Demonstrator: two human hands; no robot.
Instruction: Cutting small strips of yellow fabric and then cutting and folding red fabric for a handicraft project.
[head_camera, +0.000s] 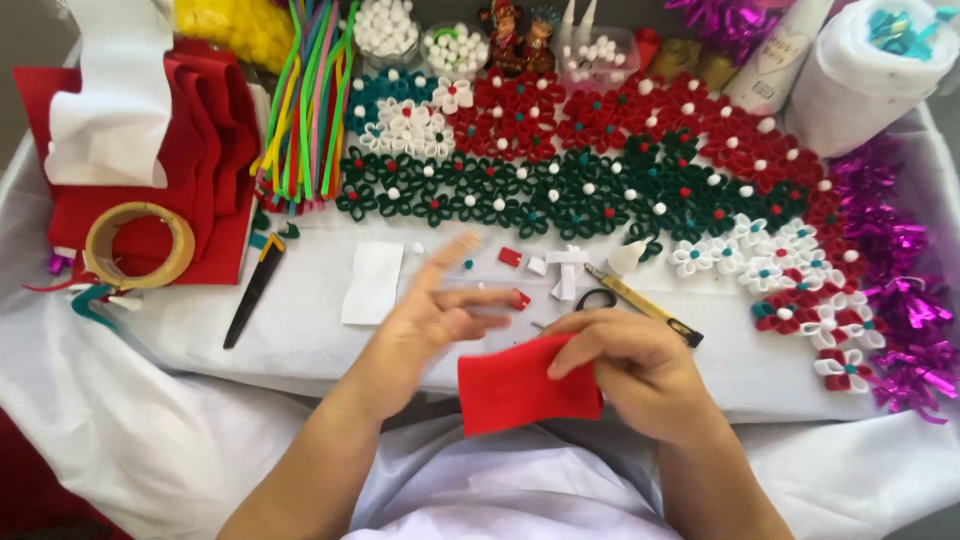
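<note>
My right hand (640, 365) closed on red felt piece (525, 390), pinching top edge; felt held just above tabletop (300, 330) front edge, over my lap. My left hand (440, 315) open, fingers spread, blurred, touching nothing I can make out. Keep felt flat, grip near edge. Scissors (597, 298) just beyond right hand; small red scrap (520, 299) beside left fingertips.

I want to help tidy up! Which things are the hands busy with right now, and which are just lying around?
In use:
- red felt piece, pinched in the right hand
- left hand, fingers open, beside the felt

Lying about:
- scissors
- utility knife
- tape roll
- pipe cleaners
- felt flowers
- purple tinsel
- white paper slip
</note>
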